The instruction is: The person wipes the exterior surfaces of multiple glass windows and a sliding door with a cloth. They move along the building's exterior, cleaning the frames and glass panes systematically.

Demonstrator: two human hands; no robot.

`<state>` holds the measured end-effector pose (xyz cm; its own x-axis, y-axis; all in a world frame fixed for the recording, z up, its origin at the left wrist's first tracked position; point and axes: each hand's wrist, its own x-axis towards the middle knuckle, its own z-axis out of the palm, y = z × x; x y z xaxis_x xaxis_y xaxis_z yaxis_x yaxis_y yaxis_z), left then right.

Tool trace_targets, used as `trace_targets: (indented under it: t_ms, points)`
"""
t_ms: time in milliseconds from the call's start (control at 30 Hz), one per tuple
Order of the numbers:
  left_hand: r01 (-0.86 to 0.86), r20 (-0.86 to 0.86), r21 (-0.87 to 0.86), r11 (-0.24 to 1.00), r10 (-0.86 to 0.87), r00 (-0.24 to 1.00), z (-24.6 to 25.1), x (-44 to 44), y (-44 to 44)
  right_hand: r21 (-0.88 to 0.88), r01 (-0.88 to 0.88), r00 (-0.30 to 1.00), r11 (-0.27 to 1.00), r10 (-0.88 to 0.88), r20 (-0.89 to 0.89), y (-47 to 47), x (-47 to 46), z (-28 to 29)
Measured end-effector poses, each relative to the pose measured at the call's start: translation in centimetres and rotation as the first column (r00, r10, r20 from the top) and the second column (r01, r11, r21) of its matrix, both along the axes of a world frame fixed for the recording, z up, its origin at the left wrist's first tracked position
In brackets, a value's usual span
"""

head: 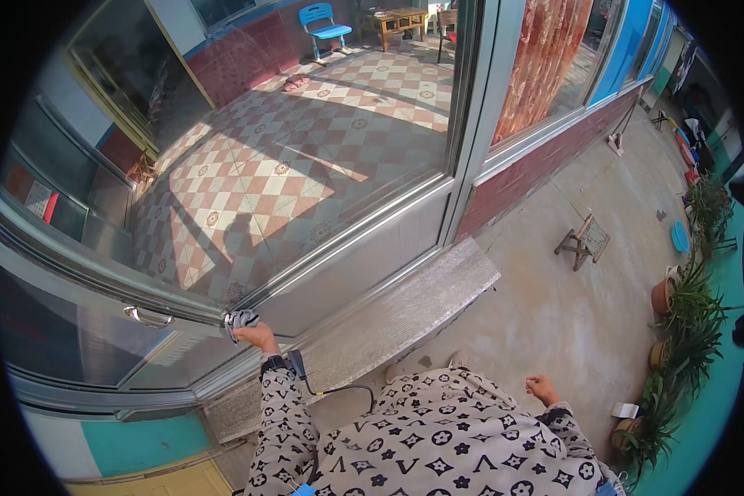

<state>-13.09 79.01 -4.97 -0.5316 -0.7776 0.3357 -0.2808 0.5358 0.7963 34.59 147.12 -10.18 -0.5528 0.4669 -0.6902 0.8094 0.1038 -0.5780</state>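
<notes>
My left hand (258,336) grips a crumpled grey-and-dark striped cloth (240,322). It presses the cloth against the lower corner of a metal-framed glass door panel (353,239), where the pane's bottom rail meets the upright frame. To the left of that hand, a curved metal door handle (149,317) is fixed to the frame. On my right side, my right hand (542,389) hangs over the concrete floor with its fingers loosely curled, and I see nothing in it. A dark band with a small device and a cable is on my left wrist.
A textured step (403,316) runs along the door's foot. A folding stool (586,242) stands on the concrete. Several potted plants (688,335) and a blue basin (679,235) line the right side. Behind the glass are a tiled floor (285,167) and a blue chair (326,30).
</notes>
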Motion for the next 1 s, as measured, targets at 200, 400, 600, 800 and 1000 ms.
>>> trace_targets:
  t_ms: [200, 400, 600, 800, 1000]
  points:
    - [-0.03, 0.041, 0.246, 0.969, 0.02, 0.999, 2.3, -2.0, 5.2, -0.051, 0.093, 0.986, 0.994, -0.085, 0.143, 0.9, 3.5, -0.6]
    - [0.1, 0.041, 0.234, 0.967, -0.113, 0.993, 3.6, -3.1, 14.5, -0.031, 0.209, 0.97, 0.977, -0.203, 0.13, 5.1, 4.7, -1.6]
    - [0.079, 0.213, 0.198, 0.977, -0.122, 0.969, 2.1, -6.1, 23.5, -0.004, 0.275, 0.961, 0.961, -0.275, -0.021, 10.1, 6.4, -1.5]
    - [0.245, 0.025, 0.226, 0.943, -0.257, 0.966, -0.5, -9.0, 32.9, -0.041, 0.472, 0.881, 0.88, -0.473, -0.014, 11.9, 11.4, -1.6]
    - [0.398, -0.171, 0.227, 0.889, -0.366, 0.915, 0.4, -11.1, 42.0, -0.091, 0.577, 0.81, 0.812, -0.554, 0.191, 9.1, 16.3, -1.8]
